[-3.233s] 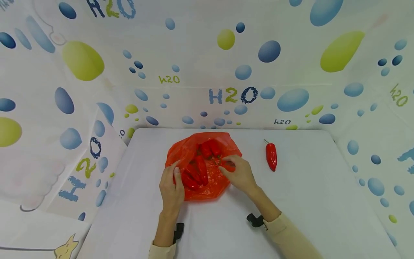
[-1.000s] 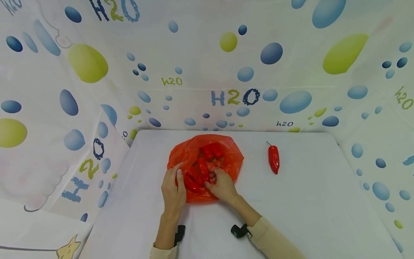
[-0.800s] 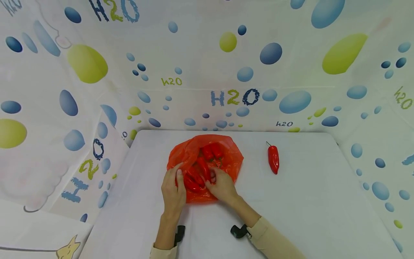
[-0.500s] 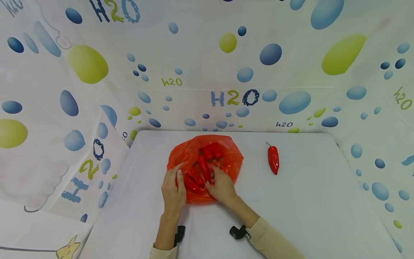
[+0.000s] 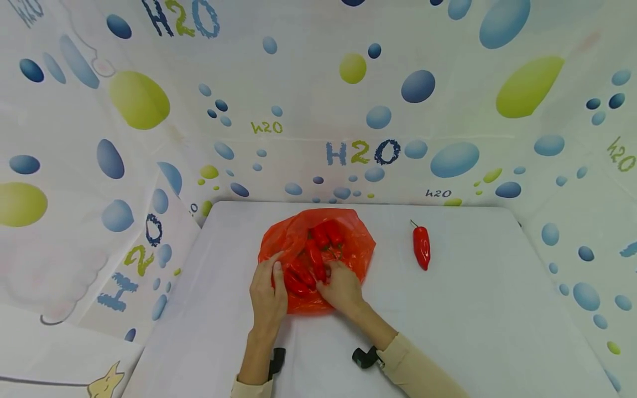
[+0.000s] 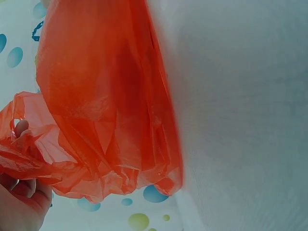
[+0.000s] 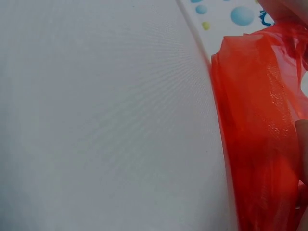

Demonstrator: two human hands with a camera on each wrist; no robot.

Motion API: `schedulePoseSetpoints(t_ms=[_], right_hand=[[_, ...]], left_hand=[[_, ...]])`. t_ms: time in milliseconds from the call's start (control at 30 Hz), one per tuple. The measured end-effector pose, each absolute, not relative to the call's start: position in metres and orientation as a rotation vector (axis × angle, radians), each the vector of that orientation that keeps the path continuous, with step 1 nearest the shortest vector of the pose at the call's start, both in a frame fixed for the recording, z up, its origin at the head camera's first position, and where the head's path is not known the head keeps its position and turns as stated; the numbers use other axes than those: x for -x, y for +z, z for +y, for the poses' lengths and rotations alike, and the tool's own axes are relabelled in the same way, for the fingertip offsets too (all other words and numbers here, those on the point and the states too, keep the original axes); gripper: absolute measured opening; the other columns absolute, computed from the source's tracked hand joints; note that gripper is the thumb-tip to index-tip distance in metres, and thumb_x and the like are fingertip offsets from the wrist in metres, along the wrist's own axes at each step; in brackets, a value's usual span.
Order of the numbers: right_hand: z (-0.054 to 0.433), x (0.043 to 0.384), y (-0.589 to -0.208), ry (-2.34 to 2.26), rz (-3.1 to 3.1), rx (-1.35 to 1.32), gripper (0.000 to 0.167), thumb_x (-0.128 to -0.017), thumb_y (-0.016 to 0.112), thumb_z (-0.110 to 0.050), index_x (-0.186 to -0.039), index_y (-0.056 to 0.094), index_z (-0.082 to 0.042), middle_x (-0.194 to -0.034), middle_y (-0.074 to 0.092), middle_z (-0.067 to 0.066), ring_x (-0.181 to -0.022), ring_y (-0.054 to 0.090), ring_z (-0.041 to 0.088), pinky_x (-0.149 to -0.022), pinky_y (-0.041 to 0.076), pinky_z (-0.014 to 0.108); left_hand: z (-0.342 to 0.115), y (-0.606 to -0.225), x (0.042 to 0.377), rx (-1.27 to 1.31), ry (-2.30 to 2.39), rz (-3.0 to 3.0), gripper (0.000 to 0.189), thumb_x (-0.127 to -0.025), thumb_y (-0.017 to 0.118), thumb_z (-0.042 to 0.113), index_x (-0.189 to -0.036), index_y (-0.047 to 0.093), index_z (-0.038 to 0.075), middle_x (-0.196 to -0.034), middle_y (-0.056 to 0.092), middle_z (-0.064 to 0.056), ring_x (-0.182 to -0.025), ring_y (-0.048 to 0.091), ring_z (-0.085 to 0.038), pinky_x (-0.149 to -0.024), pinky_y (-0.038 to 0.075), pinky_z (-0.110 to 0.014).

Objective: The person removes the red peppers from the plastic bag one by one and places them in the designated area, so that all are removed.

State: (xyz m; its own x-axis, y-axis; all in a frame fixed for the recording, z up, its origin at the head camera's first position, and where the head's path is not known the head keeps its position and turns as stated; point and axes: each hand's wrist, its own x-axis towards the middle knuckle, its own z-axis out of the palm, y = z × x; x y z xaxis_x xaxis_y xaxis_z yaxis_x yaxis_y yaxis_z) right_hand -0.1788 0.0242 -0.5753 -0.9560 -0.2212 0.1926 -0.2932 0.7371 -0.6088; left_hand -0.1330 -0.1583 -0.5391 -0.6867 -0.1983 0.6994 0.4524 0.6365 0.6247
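An orange-red plastic bag [image 5: 365,243] sits on the table with its mouth open, several red peppers [image 5: 332,232] inside. My left hand [image 5: 267,296] holds the near-left rim; in the left wrist view, the fingers of that hand [image 6: 21,209] curl at the crumpled bag edge [image 6: 33,166]. Reaching into the bag, my right hand [image 5: 343,287] pinches the lower end of one long red pepper [image 5: 314,257], its fingertips partly hidden. The right wrist view shows mostly the bag's side [image 7: 255,120], with bits of fingers at the right edge.
A single red pepper [image 5: 421,247] with a thin stem lies on the white table [image 5: 463,309], right of the bag. Behind and beside the table hang white sheets [image 5: 298,72] printed with blue and green spots. A dark wrist camera [image 5: 365,358] sits below my right hand.
My right hand has gone from the bag's right side to the middle of the bag and taken hold of a pepper, which has shifted slightly rightward. My left hand stays at the rim.
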Motion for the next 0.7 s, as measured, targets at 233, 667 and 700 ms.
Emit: schedulePoseSetpoints(t_ms=[233, 667, 700], right_hand=[[0.0245, 0.1804, -0.5751, 0.976, -2.887, -0.352, 0.033, -0.082, 0.08, -0.029, -0.102, 0.07, -0.006, -0.086, 0.064, 0.0, -0.072, 0.062, 0.016, -0.062, 0.058, 0.035], [0.0292, 0.1823, -0.5736, 1.06, -2.858, -0.361, 0.016, -0.084, 0.081, -0.023, -0.088, 0.071, -0.012, -0.066, 0.062, -0.01, -0.067, 0.062, 0.014, -0.057, 0.05, 0.031], [0.0297, 0.1827, -0.5734, 1.062, -2.855, -0.364, 0.015, -0.084, 0.082, -0.023, -0.087, 0.072, -0.013, -0.066, 0.063, -0.01, -0.067, 0.063, 0.014, -0.057, 0.05, 0.031]], left_hand=[[-0.1579, -0.5396, 0.133, 0.194, -1.054, -2.07, 0.03, -0.103, 0.059, 0.0, -0.131, 0.069, 0.006, -0.117, 0.072, -0.01, -0.106, 0.066, -0.027, -0.103, 0.044, -0.012], [-0.1583, -0.5401, 0.1324, 0.2, -1.072, -2.084, 0.029, -0.104, 0.058, 0.002, -0.132, 0.069, 0.006, -0.119, 0.071, -0.01, -0.11, 0.066, -0.026, -0.105, 0.044, -0.013], [-0.1582, -0.5399, 0.1325, 0.201, -1.072, -2.08, 0.03, -0.104, 0.058, 0.002, -0.132, 0.069, 0.006, -0.119, 0.071, -0.01, -0.11, 0.066, -0.026, -0.105, 0.044, -0.013]])
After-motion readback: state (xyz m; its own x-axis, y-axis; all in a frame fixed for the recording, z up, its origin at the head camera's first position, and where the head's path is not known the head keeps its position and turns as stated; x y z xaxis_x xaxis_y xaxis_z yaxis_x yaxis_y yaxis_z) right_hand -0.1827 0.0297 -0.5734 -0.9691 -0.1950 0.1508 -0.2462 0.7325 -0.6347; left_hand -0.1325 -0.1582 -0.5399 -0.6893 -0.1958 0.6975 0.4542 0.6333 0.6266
